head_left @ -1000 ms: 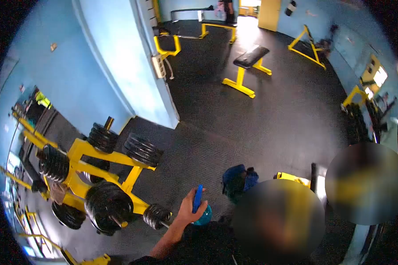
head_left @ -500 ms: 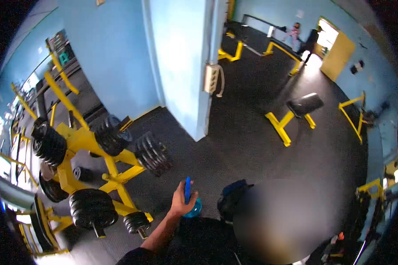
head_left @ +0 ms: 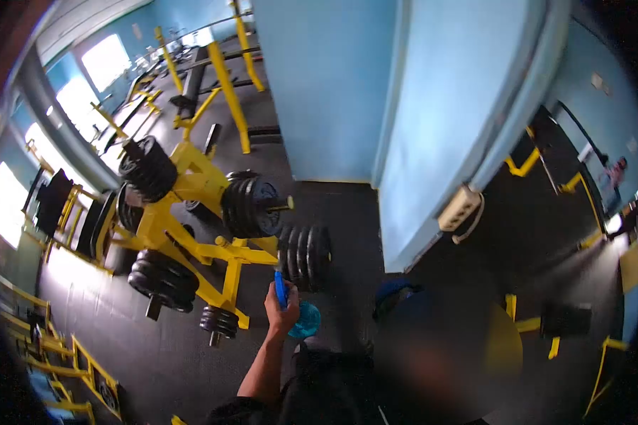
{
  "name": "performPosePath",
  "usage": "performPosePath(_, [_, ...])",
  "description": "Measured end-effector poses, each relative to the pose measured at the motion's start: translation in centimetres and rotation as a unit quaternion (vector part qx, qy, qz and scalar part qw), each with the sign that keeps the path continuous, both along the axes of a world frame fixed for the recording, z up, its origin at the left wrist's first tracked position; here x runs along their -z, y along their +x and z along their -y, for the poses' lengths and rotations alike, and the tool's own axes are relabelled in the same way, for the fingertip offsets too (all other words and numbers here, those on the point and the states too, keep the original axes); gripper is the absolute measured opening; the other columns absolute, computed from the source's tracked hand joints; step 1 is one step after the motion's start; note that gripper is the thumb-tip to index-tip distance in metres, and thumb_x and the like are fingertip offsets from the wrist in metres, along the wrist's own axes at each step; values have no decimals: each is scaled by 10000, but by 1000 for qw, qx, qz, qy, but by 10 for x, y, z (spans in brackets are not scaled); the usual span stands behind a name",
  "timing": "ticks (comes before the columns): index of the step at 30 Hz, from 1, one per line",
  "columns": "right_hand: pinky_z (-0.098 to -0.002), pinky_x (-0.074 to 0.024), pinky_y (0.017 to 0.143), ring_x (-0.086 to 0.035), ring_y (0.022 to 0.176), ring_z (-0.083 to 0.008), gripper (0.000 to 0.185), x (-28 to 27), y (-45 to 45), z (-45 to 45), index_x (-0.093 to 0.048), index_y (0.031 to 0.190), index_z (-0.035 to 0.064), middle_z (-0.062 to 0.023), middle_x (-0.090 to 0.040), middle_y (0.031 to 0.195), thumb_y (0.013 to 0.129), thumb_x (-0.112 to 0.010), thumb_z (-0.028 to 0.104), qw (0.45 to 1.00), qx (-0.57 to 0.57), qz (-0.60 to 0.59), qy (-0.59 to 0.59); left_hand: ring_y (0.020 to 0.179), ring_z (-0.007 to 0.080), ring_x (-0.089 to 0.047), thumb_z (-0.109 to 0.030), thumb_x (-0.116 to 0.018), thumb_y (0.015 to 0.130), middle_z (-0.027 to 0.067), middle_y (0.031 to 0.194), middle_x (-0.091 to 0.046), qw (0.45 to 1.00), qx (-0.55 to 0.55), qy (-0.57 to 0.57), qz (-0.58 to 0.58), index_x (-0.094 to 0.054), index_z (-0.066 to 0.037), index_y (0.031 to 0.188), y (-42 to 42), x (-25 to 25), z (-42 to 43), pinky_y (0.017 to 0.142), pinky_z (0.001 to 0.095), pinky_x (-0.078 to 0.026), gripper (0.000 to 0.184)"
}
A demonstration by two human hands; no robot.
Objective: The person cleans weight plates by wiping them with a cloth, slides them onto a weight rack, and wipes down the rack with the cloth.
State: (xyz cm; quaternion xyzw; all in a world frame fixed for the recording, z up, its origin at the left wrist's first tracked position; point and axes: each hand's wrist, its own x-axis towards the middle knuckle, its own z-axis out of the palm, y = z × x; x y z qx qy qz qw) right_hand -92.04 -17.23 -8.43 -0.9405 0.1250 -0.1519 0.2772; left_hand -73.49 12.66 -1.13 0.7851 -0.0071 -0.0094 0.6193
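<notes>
My left hand point(head_left: 280, 315) reaches out at the lower middle, with its fingers closed around a slim blue piece that stands up from the grip. Beside the palm, on its right, shows the round, see-through teal body of what looks like a water bottle point(head_left: 305, 320). The hand hides how the blue part and the teal body join. Just beyond my hand is a yellow weight rack point(head_left: 203, 168) with black weight plates point(head_left: 305, 256) stacked on its pegs. My right hand is not in view.
A blue wall point(head_left: 329, 92) and its white-lit end stand ahead, with a socket strip point(head_left: 459, 208) on the corner. Yellow-framed gym machines point(head_left: 223, 88) stand at the left. A black-padded bench point(head_left: 566, 320) is at the right. A blurred patch covers the lower right.
The view has swung left, so the rack and windows sit further right and the far room slides to the edge. My left hand still holds the teal bottle, now closer to the rack in view.
</notes>
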Motion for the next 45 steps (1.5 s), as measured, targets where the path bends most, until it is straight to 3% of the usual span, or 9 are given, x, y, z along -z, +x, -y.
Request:
performPosePath(9, [-405,-449,908,-536,1054,-333,399,4,188,28,-526,1231,65,-170,-549,1145,869,-563,227,972,-225,-1,-69,727,188,-616,-163,-638,811,116,794,-618,967,-118,-199,-109,-551,-38,960,54,31,-4,666,327,-483,214])
performPosePath(12, [-440,-414,941,-485,1110,-360,437,-2,248,-2,-498,1259,62,-201,-488,1205,861,-573,224,959,-270,17,-81,796,311,-628,-192,-651,798,187,890,-625,992,-98,78,13,-548,-26,1050,67,16,0,714,367,-484,318])
performPosePath(22, [-556,-296,1048,-318,1297,-453,578,-31,425,-186,-404,1351,50,-303,-284,1405,835,-605,215,887,-389,161,-190,922,409,-599,-175,-657,785,247,1005,-596,986,-150,73,-6,-504,13,1147,98,-1,-14,789,428,-480,435])
performPosePath(26, [-620,-246,1027,-284,1283,-529,675,-76,429,-217,-445,1348,81,-311,-201,1443,774,-659,367,878,-399,-1,-264,943,403,-596,-168,-655,787,245,1029,-590,963,-246,85,-69,-505,9,1150,95,-8,-7,807,420,-478,431])
performPosePath(30, [-582,-292,1016,-372,1238,-501,685,-103,514,-214,-433,1370,81,-333,-414,1305,806,-621,419,866,-454,-9,-207,936,392,-606,-170,-658,781,229,1008,-604,936,-335,91,-54,-508,3,1152,96,-20,3,804,418,-480,436])
performPosePath(32, [-531,-414,920,-513,1118,-445,593,-101,589,-230,-491,1285,14,-325,-561,1126,908,-449,470,848,-443,-289,-17,927,389,-609,-170,-656,780,223,999,-610,926,-359,103,-55,-510,-1,1151,100,-21,11,798,416,-481,433])
performPosePath(35, [-516,-436,892,-526,1087,-459,571,-60,604,-238,-584,1156,-13,-323,-585,1077,928,-407,479,820,-491,-251,-156,888,385,-613,-163,-644,777,220,973,-613,912,-398,99,-13,-514,-13,1146,119,-19,28,779,409,-483,419])
performPosePath(38, [-646,-157,1047,-215,1334,-478,676,-131,510,-235,-404,1342,-62,-350,-265,1408,881,-490,425,750,-561,-68,-344,849,384,-604,-156,-642,758,220,941,-603,912,-398,88,-43,-515,-27,1136,138,-16,47,761,406,-480,419])
performPosePath(45, [-520,-162,1122,-260,1375,-344,646,-113,565,-206,-497,1345,224,-172,-318,1465,736,-671,351,692,-709,-48,-123,885,405,-573,-152,-653,727,224,986,-573,912,-379,106,-116,-482,-1,1165,166,-19,58,786,428,-465,494])
